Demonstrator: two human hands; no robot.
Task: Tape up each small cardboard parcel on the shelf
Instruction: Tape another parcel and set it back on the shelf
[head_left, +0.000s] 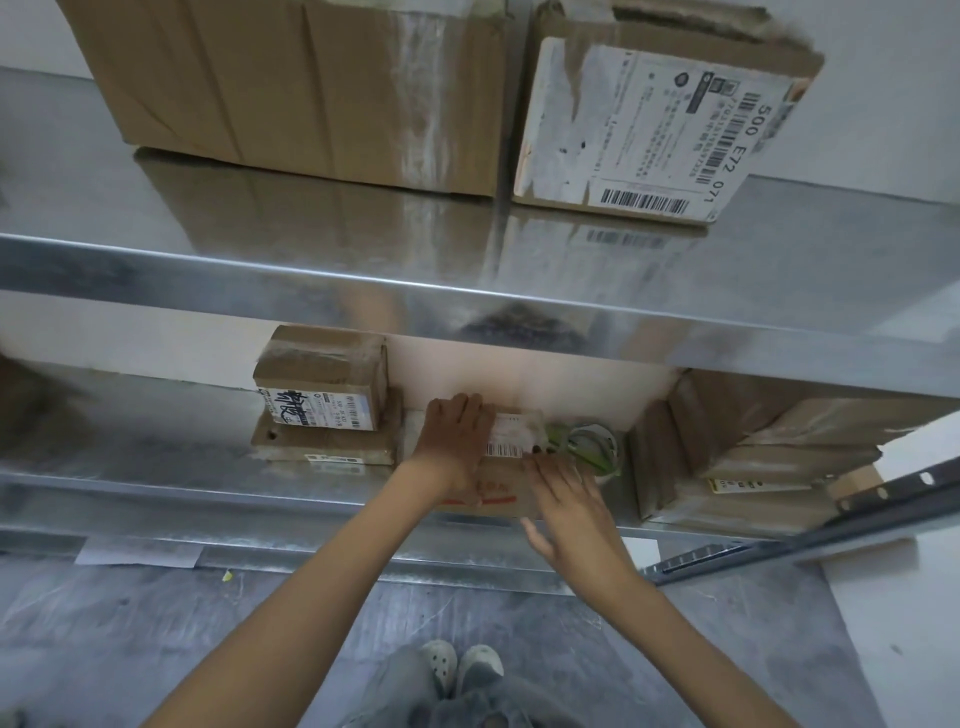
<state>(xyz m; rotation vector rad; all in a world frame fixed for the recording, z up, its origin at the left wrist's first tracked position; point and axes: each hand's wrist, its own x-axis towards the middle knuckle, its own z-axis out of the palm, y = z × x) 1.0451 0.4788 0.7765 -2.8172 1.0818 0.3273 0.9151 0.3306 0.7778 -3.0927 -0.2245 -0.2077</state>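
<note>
The left hand (457, 436) lies flat with straight fingers on top of the small cardboard parcel (501, 491) on the lower shelf (156, 467). The right hand (569, 512) is open too, and its fingers touch the parcel's right side. A tape roll (592, 444) sits just past the right hand, and two stacked parcels (324, 410) sit just left of the left hand.

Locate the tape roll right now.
Head view: the tape roll sits on the lower shelf, right of centre, between the labelled parcel at centre and the stacked boxes on the right.
</note>
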